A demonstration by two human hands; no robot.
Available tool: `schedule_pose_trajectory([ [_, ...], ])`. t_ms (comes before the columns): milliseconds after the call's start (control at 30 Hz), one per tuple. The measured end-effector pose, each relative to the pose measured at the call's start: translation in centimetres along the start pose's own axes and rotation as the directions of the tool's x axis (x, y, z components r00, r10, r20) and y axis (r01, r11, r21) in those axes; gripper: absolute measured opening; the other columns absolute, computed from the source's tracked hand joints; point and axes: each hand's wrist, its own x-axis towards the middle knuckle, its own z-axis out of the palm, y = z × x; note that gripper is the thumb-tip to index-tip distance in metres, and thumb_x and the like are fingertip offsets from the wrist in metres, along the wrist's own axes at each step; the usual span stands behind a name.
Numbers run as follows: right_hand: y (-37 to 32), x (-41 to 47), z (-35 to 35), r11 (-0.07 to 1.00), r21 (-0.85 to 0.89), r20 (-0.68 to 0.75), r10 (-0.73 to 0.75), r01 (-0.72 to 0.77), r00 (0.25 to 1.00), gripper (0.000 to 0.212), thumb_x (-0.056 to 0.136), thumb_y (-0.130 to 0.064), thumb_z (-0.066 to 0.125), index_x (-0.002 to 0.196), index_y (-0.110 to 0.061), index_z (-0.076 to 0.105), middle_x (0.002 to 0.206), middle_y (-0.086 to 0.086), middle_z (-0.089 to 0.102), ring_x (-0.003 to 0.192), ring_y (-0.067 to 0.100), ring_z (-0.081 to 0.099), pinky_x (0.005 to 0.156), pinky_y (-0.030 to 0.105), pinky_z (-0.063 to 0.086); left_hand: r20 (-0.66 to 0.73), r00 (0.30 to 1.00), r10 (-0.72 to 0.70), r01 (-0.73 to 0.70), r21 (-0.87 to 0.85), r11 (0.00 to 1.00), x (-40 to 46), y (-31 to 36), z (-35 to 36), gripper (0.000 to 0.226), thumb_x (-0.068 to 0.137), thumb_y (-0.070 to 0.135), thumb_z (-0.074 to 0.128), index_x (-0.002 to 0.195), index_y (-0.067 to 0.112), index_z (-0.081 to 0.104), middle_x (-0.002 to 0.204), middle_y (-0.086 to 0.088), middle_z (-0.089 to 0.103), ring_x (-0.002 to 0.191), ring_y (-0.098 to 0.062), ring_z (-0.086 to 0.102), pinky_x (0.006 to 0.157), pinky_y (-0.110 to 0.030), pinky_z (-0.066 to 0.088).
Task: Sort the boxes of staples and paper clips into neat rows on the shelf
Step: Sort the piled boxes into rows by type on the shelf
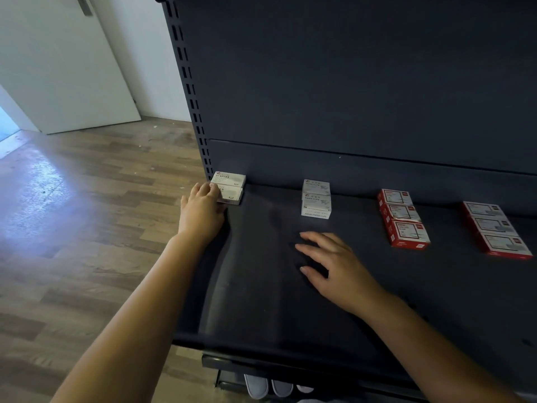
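On the dark shelf [261, 271], two white staples boxes [231, 187] lie one behind the other at the far left corner. My left hand [202, 207] touches the nearer staples box with its fingertips on the box's left end. Two white paper clip boxes [316, 199] form a short row in the middle. Further right stand a row of three red boxes [402, 218] and a second row of three red boxes [494, 229]. My right hand [334, 263] hovers over the bare shelf in front of the paper clip boxes, fingers spread and holding nothing.
The shelf's dark back panel [348, 82] rises behind the boxes, with a slotted upright [189, 88] at its left. Wooden floor [72, 213] and a white door [58, 68] lie to the left. Shoes [267, 386] show below the shelf's front edge.
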Motion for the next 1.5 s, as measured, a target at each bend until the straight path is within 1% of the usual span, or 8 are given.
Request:
schedule_pose_trajectory([
  [333, 2.0, -3.0, -0.6, 1.000, 0.019, -0.034, 0.018, -0.017, 0.999, 0.038, 0.086, -0.023, 0.060, 0.123, -0.012, 0.060, 0.135, -0.001, 0.049, 0.125, 0.018, 0.040, 0.105, 0.037, 0.033, 0.095, 0.992, 0.083, -0.087, 0.031, 0.996, -6.7, 7.5, 0.3, 0.060, 0.097, 0.032, 0.042, 0.148, 0.015, 0.016, 0.157, -0.005, 0.008, 0.144, -0.022, -0.001, 0.114, -0.049, 0.004],
  [533, 4.5, -6.0, -2.2, 0.999, 0.025, -0.071, 0.037, -0.035, 0.997, 0.038, 0.083, -0.023, 0.062, 0.119, -0.011, 0.062, 0.131, 0.002, 0.053, 0.120, 0.022, 0.046, 0.099, 0.042, 0.040, 0.102, 0.964, 0.247, -0.244, -0.036, 0.969, -10.2, 13.5, 1.1, 0.056, 0.098, 0.032, 0.041, 0.147, 0.016, 0.021, 0.155, -0.002, 0.016, 0.144, -0.020, 0.000, 0.114, -0.044, 0.006],
  [700, 8.1, -9.6, -4.6, 0.997, -0.003, -0.168, 0.081, -0.083, 0.983, 0.037, 0.077, -0.023, 0.061, 0.111, -0.008, 0.066, 0.121, 0.006, 0.059, 0.111, 0.027, 0.054, 0.091, 0.044, 0.047, 0.044, 0.926, 0.376, -0.369, -0.115, 0.922, -12.6, 19.0, 2.5, 0.051, 0.092, 0.027, 0.049, 0.139, 0.009, 0.041, 0.145, -0.009, 0.039, 0.140, -0.030, 0.022, 0.110, -0.054, 0.019],
  [800, 10.5, -12.0, -6.4, 0.993, -0.003, -0.227, 0.115, -0.119, 0.967, 0.036, 0.075, -0.018, 0.066, 0.109, -0.005, 0.067, 0.120, 0.009, 0.060, 0.109, 0.030, 0.056, 0.089, 0.048, 0.048, 0.075, 0.906, 0.416, -0.406, -0.121, 0.906, -13.6, 22.7, 3.3, 0.051, 0.095, 0.026, 0.047, 0.142, 0.013, 0.036, 0.149, -0.005, 0.032, 0.143, -0.027, 0.014, 0.113, -0.048, 0.011],
  [1133, 19.3, -20.8, -12.8, 0.967, 0.015, -0.389, 0.241, -0.255, 0.889, 0.034, 0.073, -0.012, 0.070, 0.106, -0.003, 0.068, 0.118, 0.012, 0.061, 0.105, 0.034, 0.057, 0.089, 0.050, 0.047, 0.058, 0.828, 0.558, -0.542, -0.179, 0.821, -16.2, 34.7, 7.1, 0.045, 0.083, 0.027, 0.050, 0.122, 0.008, 0.059, 0.126, -0.011, 0.059, 0.124, -0.035, 0.048, 0.093, -0.058, 0.037],
  [1267, 23.1, -24.6, -15.4, 0.939, 0.038, -0.457, 0.320, -0.341, 0.830, 0.035, 0.071, 0.000, 0.076, 0.104, -0.002, 0.069, 0.116, 0.014, 0.061, 0.106, 0.031, 0.055, 0.090, 0.049, 0.047, 0.065, 0.806, 0.589, -0.566, -0.208, 0.798, -17.3, 38.9, 8.9, 0.044, 0.083, 0.027, 0.049, 0.122, 0.008, 0.060, 0.126, -0.010, 0.059, 0.125, -0.034, 0.047, 0.095, -0.057, 0.036],
  [1433, 27.7, -28.4, -18.5, 0.918, 0.015, -0.604, 0.325, -0.397, 0.728, 0.031, 0.076, -0.019, 0.057, 0.099, -0.002, 0.070, 0.108, 0.017, 0.064, 0.102, 0.020, 0.046, 0.091, 0.031, 0.041, 0.095, 0.772, 0.628, -0.606, -0.186, 0.773, -18.3, 44.1, 11.0, 0.044, 0.081, 0.025, 0.051, 0.121, 0.008, 0.060, 0.126, -0.011, 0.059, 0.125, -0.036, 0.047, 0.094, -0.061, 0.036],
  [1500, 29.0, -29.3, -19.4, 0.908, 0.001, -0.646, 0.320, -0.418, 0.693, 0.034, 0.077, -0.021, 0.052, 0.097, 0.000, 0.070, 0.106, 0.018, 0.064, 0.101, 0.022, 0.047, 0.088, 0.034, 0.043, 0.115, 0.772, 0.625, -0.596, -0.208, 0.775, -18.5, 46.2, 11.5, 0.044, 0.090, 0.024, 0.047, 0.132, 0.010, 0.051, 0.139, -0.008, 0.047, 0.136, -0.032, 0.032, 0.106, -0.058, 0.025],
])
